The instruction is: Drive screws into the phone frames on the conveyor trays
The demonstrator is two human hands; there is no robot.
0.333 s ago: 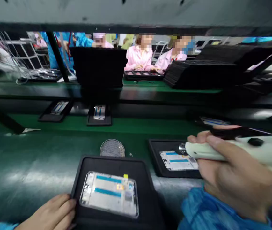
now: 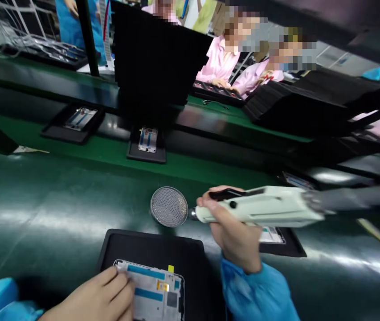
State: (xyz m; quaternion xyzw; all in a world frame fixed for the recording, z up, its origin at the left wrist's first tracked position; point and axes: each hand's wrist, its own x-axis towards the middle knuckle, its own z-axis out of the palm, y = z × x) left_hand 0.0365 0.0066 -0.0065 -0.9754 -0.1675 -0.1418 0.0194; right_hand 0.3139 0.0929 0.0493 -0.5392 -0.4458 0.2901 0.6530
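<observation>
My right hand [image 2: 234,238] is wrapped round a pale green electric screwdriver [image 2: 276,207], held almost level. Its metal tip is beside the right rim of a round perforated dish [image 2: 166,207], which has small screws gathered on its right side. In front of me lies a black tray [image 2: 156,243] with a silver phone frame [image 2: 151,307] that carries blue strips and a yellow tab. My left hand [image 2: 101,296] has its curled fingers on the left end of that frame; the fingertips are partly hidden.
Partly behind my right hand is another tray [image 2: 295,245] with a phone frame [image 2: 273,235]. Two more trays [image 2: 132,156] [image 2: 56,131] lie on the green strip at the back. Black tray stacks [image 2: 156,58] stand on the shelf; co-workers in pink [image 2: 221,55] sit beyond.
My right hand has brought the screwdriver leftward, from over the right-hand tray to the dish. My left hand has shifted from the tray's edge onto the phone frame. The view has tilted.
</observation>
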